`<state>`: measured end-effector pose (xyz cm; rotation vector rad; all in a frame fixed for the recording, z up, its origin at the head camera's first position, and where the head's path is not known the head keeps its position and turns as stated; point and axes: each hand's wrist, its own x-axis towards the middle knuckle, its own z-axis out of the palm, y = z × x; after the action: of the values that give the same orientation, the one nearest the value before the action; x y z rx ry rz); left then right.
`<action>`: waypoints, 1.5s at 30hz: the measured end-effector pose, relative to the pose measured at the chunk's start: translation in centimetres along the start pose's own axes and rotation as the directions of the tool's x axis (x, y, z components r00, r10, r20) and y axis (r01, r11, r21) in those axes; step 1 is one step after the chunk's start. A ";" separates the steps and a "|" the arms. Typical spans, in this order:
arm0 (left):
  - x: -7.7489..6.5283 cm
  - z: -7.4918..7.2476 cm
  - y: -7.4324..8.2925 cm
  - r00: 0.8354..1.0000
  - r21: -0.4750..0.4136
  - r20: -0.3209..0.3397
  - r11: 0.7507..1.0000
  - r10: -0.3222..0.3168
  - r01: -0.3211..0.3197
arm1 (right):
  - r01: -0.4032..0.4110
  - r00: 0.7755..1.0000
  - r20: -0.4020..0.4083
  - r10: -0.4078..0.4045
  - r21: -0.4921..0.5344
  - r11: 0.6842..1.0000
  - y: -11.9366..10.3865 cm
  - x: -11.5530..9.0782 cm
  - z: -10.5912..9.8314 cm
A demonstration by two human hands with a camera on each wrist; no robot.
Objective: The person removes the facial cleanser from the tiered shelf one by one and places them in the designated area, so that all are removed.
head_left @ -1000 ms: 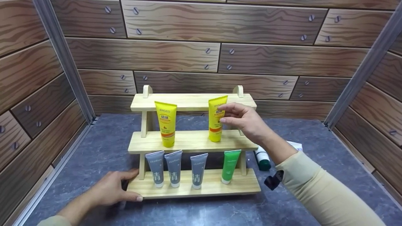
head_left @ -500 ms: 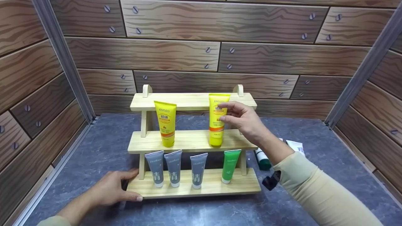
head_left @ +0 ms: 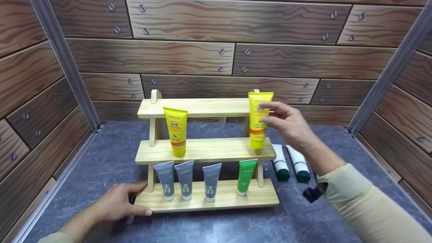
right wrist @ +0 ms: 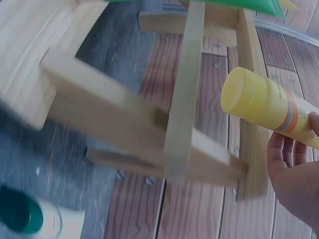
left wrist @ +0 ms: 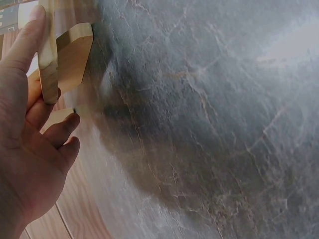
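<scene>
My right hand (head_left: 297, 130) pinches a yellow squeeze tube (head_left: 257, 135) between thumb and fingers, cap down, over the right end of the middle shelf. In the right wrist view the tube's yellow cap (right wrist: 239, 92) hangs clear of the boards. My left hand (head_left: 116, 202) grips the lower left corner of a three-tier wooden display stand (head_left: 216, 148), its thumb on the front edge. A second yellow tube (head_left: 176, 135) stands cap down towards the left of the middle shelf. Several grey tubes (head_left: 185, 180) and one green tube (head_left: 247, 179) stand on the bottom shelf.
Two white tubes with dark green caps, a nearer one (head_left: 280, 165) and another (head_left: 298, 163), lie on the dark marbled table (head_left: 209, 227) right of the stand. Wood-patterned panels (head_left: 189, 55) enclose the back and sides.
My right hand has lifted the yellow tube off the middle shelf and carried it rightwards to the shelf's end. The left hand stays at the stand's corner.
</scene>
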<state>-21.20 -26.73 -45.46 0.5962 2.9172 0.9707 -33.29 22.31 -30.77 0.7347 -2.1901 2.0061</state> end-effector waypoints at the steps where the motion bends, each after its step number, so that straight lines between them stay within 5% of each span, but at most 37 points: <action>1: 0.0 -0.1 0.0 1.000 -0.002 -0.001 1.000 -0.003 0.003 | 0.002 1.000 -0.003 -0.002 0.008 1.000 -0.1 -0.1 -0.5; 21: 0.0 0.0 0.0 1.000 0.009 -0.002 1.000 0.015 -0.015 | -0.010 0.996 -0.085 0.015 0.051 0.999 -1.5 -4.7 -9.7; 45: -0.1 0.0 0.0 1.000 -0.012 0.002 1.000 0.013 -0.013 | -0.119 0.960 -0.236 0.151 0.144 0.982 2.6 -8.2 -18.0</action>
<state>-21.07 -26.75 -45.49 0.6164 2.9073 0.9870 -31.70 42.02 -33.75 0.3306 -2.0347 2.1847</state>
